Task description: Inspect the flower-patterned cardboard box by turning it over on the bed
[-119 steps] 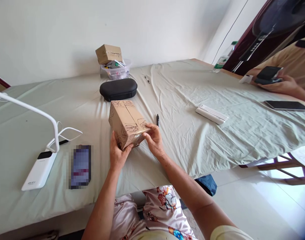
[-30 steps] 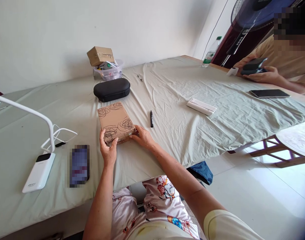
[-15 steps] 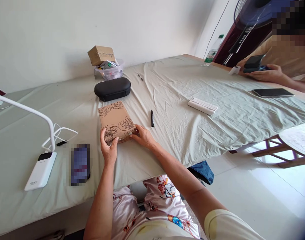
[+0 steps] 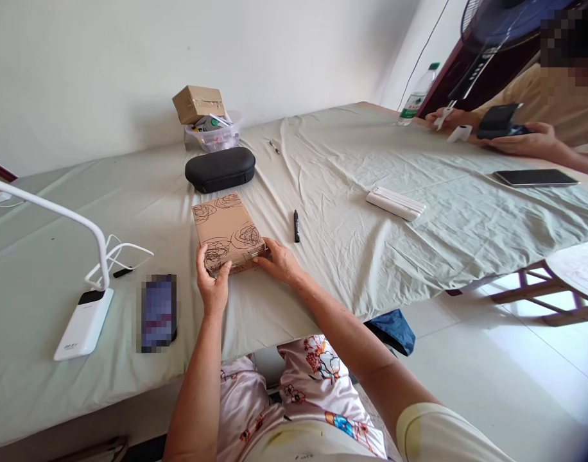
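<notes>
A flat brown cardboard box (image 4: 226, 223) with black scribbled circles on its top lies on the cloth-covered table in front of me. My left hand (image 4: 214, 282) grips its near left corner, thumb on the front side and fingers along the left edge. At the near right corner, my right hand (image 4: 276, 262) has its thumb on the front and its fingers at the right side. A capped black marker (image 4: 296, 226) lies just right of the box. Behind the box sits a black zippered case (image 4: 220, 170).
At left stand a white power bank (image 4: 85, 324) with a lamp arm and cable, and a phone (image 4: 159, 313). Farther back are a plastic basket (image 4: 212, 138), a pen (image 4: 274, 147) and a water bottle (image 4: 419, 96). A white power bank (image 4: 396, 203) lies right; another person's hand (image 4: 535, 141) holds a device.
The view has shifted slightly, moving everything a little to the right in the picture. Both my hands keep their hold on the box. The other person's second hand now shows, holding a white object.
</notes>
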Demonstrator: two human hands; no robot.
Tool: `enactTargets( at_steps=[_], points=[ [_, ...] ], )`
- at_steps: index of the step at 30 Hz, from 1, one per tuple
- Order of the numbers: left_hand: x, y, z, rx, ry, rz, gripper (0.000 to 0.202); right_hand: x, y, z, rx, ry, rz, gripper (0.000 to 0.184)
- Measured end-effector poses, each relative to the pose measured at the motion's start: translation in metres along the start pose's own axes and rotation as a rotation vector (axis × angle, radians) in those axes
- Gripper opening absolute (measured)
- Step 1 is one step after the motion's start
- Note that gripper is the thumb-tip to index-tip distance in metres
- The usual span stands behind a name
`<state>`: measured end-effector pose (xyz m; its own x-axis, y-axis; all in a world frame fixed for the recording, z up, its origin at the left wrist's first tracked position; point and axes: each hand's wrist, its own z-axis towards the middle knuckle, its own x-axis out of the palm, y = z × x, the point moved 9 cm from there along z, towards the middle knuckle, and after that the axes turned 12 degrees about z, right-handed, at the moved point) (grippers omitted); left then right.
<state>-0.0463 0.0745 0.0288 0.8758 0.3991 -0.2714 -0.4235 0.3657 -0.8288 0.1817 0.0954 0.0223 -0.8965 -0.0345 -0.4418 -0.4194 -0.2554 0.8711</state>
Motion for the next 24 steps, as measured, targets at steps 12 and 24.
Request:
enactTargets(
  at_steps=[12,24],
  points=[
    [-0.001,-0.003,-0.001,-0.006,-0.014,0.009,0.075,-0.032,0.008,-0.007,-0.066,-0.19,0.293,0.072],
    [-0.001,-0.004,-0.001,-0.044,-0.015,-0.019,0.076,-0.059,-0.052,0.002,0.189,-0.485,0.315,0.091]
  ],
)
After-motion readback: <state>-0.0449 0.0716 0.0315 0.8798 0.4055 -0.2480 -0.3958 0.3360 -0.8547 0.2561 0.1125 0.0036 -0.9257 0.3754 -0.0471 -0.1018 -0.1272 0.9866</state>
